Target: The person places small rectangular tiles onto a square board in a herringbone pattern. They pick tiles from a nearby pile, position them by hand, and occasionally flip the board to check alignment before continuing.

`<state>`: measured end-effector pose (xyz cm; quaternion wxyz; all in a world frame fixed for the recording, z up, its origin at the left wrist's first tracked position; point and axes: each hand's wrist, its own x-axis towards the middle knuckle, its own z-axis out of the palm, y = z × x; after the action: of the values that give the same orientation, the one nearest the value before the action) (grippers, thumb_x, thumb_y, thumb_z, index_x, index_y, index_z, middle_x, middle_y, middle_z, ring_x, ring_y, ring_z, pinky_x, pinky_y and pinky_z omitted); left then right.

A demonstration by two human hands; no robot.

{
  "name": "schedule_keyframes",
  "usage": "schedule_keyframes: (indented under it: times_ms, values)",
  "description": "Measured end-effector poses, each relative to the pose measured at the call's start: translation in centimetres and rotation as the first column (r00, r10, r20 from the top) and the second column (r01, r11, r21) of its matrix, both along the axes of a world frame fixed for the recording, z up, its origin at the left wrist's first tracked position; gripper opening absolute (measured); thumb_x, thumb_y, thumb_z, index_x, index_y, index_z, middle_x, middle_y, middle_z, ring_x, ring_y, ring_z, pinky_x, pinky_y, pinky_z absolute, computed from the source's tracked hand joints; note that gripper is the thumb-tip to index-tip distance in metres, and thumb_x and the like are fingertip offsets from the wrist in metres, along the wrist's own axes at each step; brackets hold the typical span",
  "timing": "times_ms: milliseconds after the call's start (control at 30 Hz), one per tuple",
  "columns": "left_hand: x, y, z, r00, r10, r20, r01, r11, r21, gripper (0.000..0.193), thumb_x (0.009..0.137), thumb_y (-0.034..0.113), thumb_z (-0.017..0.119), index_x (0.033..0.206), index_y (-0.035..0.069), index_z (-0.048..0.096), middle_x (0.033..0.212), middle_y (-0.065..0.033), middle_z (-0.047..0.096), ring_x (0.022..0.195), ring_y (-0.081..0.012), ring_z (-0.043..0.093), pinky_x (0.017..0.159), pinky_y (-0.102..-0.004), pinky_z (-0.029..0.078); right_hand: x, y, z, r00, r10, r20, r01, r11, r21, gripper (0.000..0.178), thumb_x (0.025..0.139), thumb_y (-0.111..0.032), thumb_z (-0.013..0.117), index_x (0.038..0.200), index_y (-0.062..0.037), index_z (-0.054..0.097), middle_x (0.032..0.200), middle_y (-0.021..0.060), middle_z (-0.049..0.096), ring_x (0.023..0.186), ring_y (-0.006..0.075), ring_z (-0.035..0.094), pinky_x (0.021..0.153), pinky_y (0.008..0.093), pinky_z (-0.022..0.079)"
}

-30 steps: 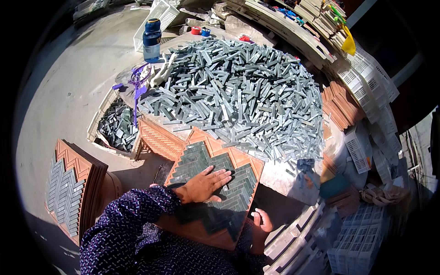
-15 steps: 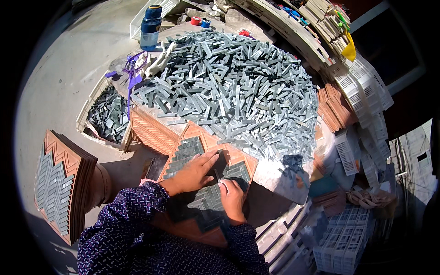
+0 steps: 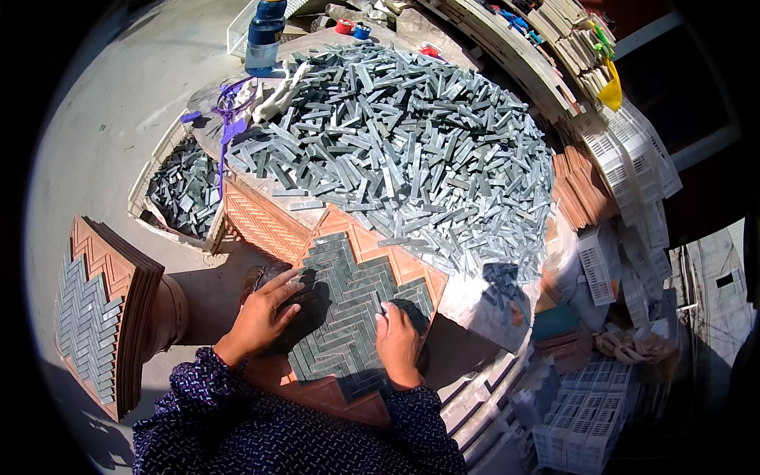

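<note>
In front of me lies an orange-brown tray [image 3: 340, 220] with zigzag edges. Narrow grey-green stone strips [image 3: 348, 317] fill most of it in a herringbone pattern. My left hand [image 3: 257, 317] is open at the tray's left side, its fingers apart and casting a shadow on the strips. On the right part of the tray, my right hand [image 3: 398, 348] has thumb and fingers pinched on a small stone strip [image 3: 376, 302], partly hidden by the fingertips. Beyond the tray spreads a large heap of loose strips [image 3: 396, 150].
A stack of orange trays [image 3: 146, 317], its top one holding strips, stands at left on a round support. A crate [image 3: 142, 186] of darker pieces, a blue bottle [image 3: 263, 39] and white gloves [image 3: 281, 95] lie beyond. White plastic baskets [image 3: 586, 412] pile up at right.
My left hand has drawn back leftward from the middle of the tray, uncovering the strips there. My right hand stays nearly in place, still pinching the strip.
</note>
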<state>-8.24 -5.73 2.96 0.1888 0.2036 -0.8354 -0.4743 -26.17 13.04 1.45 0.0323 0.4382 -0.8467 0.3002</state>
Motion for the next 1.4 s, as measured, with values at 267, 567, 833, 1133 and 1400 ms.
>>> schedule_keyframes:
  times_ms: [267,567,833,1133,1400]
  values:
    - [0.1,-0.3,0.0,0.998,0.038,-0.040,-0.038,0.999,-0.006,0.029,0.079,0.002,0.061,0.109,0.000,0.060,0.121,-0.0169,0.055,0.106,-0.0339,0.056,0.089,-0.0354,0.046,-0.7,0.1,-0.3,0.998,-0.015,0.055,0.013,0.999,0.052,0.010,0.082,-0.003,0.056,0.091,-0.0006,0.059,0.084,0.0181,0.058,0.076,0.0382,0.057,0.064,0.0429,0.047]
    - [0.7,-0.5,0.0,0.998,0.029,-0.052,-0.032,0.997,-0.064,0.025,0.079,0.005,0.062,0.104,0.002,0.062,0.111,-0.0154,0.061,0.098,-0.0337,0.060,0.083,-0.0362,0.049,-0.4,-0.8,0.5,0.999,-0.036,-0.033,0.039,0.991,0.126,0.009,0.082,-0.005,0.057,0.089,-0.0007,0.059,0.085,0.0178,0.057,0.076,0.0381,0.058,0.065,0.0434,0.047]
    - [0.8,-0.4,-0.7,0.997,0.047,-0.066,-0.052,0.995,-0.079,0.023,0.078,0.004,0.063,0.102,0.002,0.063,0.108,-0.0145,0.062,0.094,-0.0332,0.061,0.081,-0.0368,0.050,-1.2,0.0,-0.8,0.994,-0.034,0.101,0.032,0.999,0.021,0.009,0.080,-0.004,0.058,0.088,-0.0006,0.060,0.083,0.0174,0.060,0.077,0.0367,0.059,0.065,0.0415,0.047]
    - [0.7,-0.4,-0.8,0.997,0.053,-0.063,-0.060,0.992,-0.112,0.022,0.077,0.003,0.063,0.100,0.002,0.063,0.100,-0.0148,0.064,0.091,-0.0333,0.061,0.079,-0.0370,0.050,-1.4,-0.9,1.3,0.994,-0.023,0.106,0.009,0.991,0.132,0.009,0.078,-0.005,0.060,0.087,-0.0022,0.061,0.084,0.0152,0.061,0.076,0.0351,0.060,0.066,0.0408,0.048]
    - [1.0,-0.6,-0.6,0.983,0.133,-0.128,-0.131,0.991,0.024,0.020,0.078,0.004,0.063,0.098,0.003,0.063,0.100,-0.0135,0.064,0.089,-0.0325,0.062,0.076,-0.0358,0.051,-6.5,-5.6,0.4,0.995,0.078,-0.066,-0.082,0.994,-0.068,0.017,0.081,-0.001,0.055,0.097,-0.0008,0.059,0.093,0.0171,0.060,0.086,0.0380,0.058,0.073,0.0399,0.048]
